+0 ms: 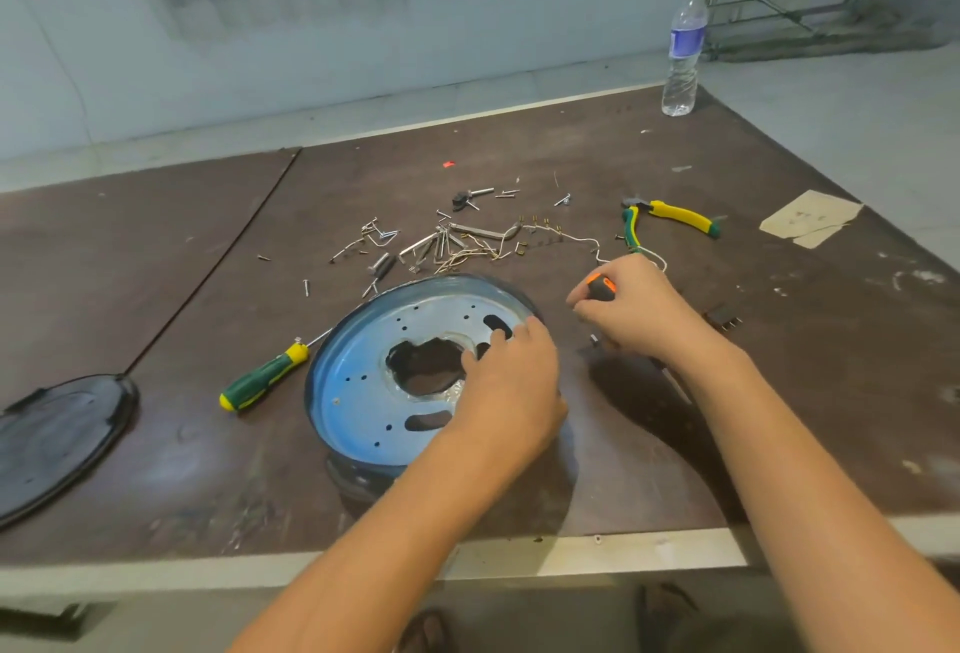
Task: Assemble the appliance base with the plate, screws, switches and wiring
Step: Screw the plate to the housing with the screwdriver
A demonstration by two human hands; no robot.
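Note:
A round blue metal base (358,387) with a large centre hole and several small holes lies tilted on the brown table. My left hand (511,382) rests on its right side, fingers at the rim of the centre hole, holding it. My right hand (631,312) is just right of the base, closed around a black and orange screwdriver (601,287); its tip is hidden. Behind the base lies a heap of loose screws and metal strips (421,244), with a thin white wire (582,239) running toward my right hand. A small black switch (723,318) lies right of my right hand.
A green and yellow screwdriver (265,376) lies left of the base. Green and yellow pliers (667,218) lie at the back right. A black round plate (57,439) sits at the left edge. A water bottle (684,49) stands at the far corner, with a paper scrap (808,221) nearby.

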